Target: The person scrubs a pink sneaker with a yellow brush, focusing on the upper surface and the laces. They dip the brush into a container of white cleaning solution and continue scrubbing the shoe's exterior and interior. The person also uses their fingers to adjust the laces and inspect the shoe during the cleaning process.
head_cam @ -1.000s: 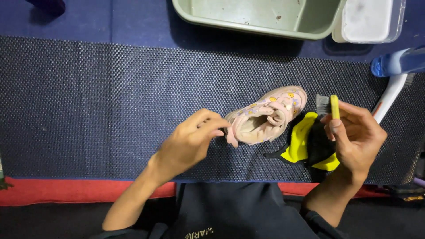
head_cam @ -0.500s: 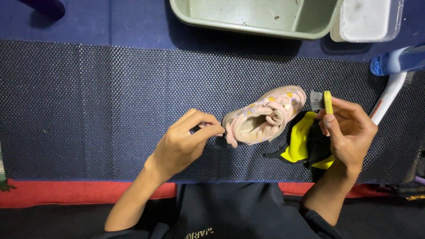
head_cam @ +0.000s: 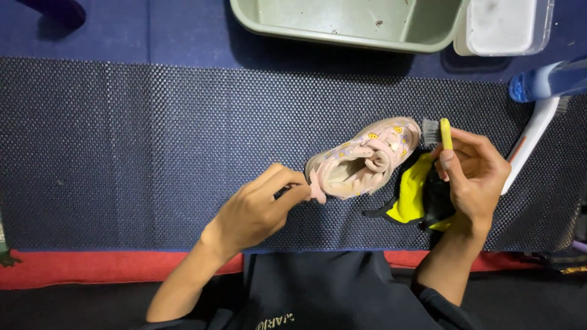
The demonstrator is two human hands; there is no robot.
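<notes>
A small pink shoe [head_cam: 364, 160] lies on its side on the dark, bumpy mat [head_cam: 153, 153] that covers the counter, its opening turned toward the near edge. The left hand [head_cam: 260, 211] pinches the shoe's heel tab between thumb and fingertips, a tight grip on the near left end of the shoe. The right hand [head_cam: 474, 174] is closed around a brush with a yellow handle [head_cam: 445, 133], whose grey bristles touch the toe at the far right end of the shoe. Just under the right hand, beside the shoe, lies a yellow and black cloth [head_cam: 416, 198], partly hidden by the palm. Far from the person, at the mat's far edge, stands a pale green tub [head_cam: 348, 30], and right of it a clear plastic box [head_cam: 504, 27]. At the right edge a blue bottle [head_cam: 547, 79] lies above a white tool handle [head_cam: 531, 140].
</notes>
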